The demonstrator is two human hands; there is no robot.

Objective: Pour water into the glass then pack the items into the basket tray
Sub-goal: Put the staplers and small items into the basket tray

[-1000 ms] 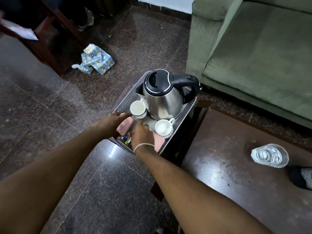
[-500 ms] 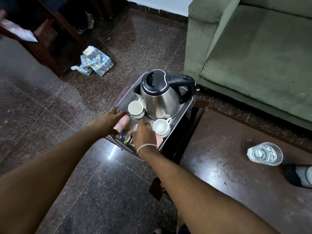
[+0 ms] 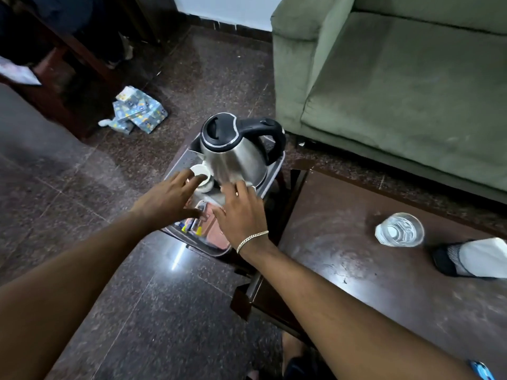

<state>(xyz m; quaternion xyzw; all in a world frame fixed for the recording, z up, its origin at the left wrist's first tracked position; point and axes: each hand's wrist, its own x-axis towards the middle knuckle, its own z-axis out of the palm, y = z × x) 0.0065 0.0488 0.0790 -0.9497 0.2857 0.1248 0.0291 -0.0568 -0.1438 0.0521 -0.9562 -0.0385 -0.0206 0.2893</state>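
1. Both hands reach forward over the near half of the basket tray (image 3: 275, 171), palms down. Each has its fingers spread loose and grasps nothing.
2. The left hand (image 3: 168, 199) hovers with its fingertips over the rim of a white cup (image 3: 199, 171); whether they touch it is unclear, because the hand is blurred.
3. The right hand (image 3: 241, 212) wears a chain bracelet (image 3: 252, 239) at the wrist. Its fingertips lie just in front of the steel kettle (image 3: 236, 153) and cover whatever sits there.
4. Beyond both hands, the kettle stands upright in the far part of the tray, black lid on, black handle turned to the right.
5. Between and beneath the hands, pink flat items (image 3: 216, 237) and small sachets with yellow ends (image 3: 192, 227) lie in the near end of the tray.
6. Well to the right of the right hand, a glass of water (image 3: 400, 229) stands on the dark wooden table (image 3: 343, 270), apart from the tray.
7. Just right of the glass lies a white folded cloth (image 3: 482, 259).
8. Far beyond the right hand stands a green sofa (image 3: 397, 86); far beyond the left hand, a crumpled blue patterned wrapper (image 3: 137, 113) lies on the stone floor (image 3: 82, 187).
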